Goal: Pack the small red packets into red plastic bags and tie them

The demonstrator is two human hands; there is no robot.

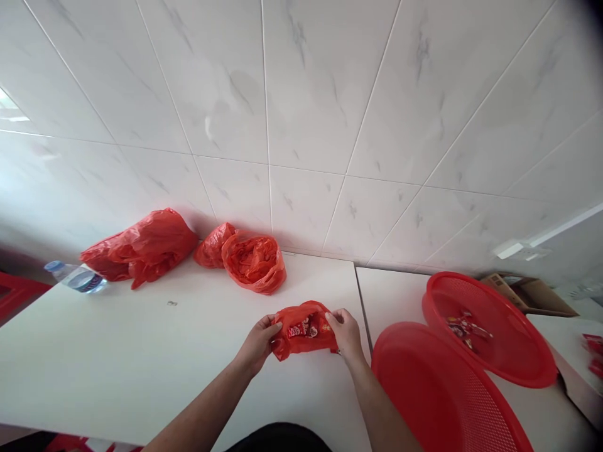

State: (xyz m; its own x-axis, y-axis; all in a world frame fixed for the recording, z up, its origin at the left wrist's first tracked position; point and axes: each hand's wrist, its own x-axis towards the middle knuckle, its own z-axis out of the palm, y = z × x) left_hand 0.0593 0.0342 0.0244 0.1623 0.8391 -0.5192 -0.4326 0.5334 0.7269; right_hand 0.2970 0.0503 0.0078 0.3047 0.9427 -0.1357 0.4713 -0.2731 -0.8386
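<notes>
A small red plastic bag [301, 348] is spread between my two hands near the right end of the white table. Its mouth gapes upward, and several wrapped candies [304, 328] with red wrappers and white print show inside. My left hand [259, 339] pinches the left rim between thumb and fingers. On the opposite side, my right hand [346, 331] grips the right rim the same way. The lower fingers of both hands are partly hidden by the bag and palms.
Red plastic bags [151, 245] and a bundled red bag [254, 263] lie against the tiled wall. A water bottle [78, 278] lies at left. Two red baskets [424, 389] stand right, the farther holding wrapped candies [466, 329]. A cardboard box [532, 295] sits behind them.
</notes>
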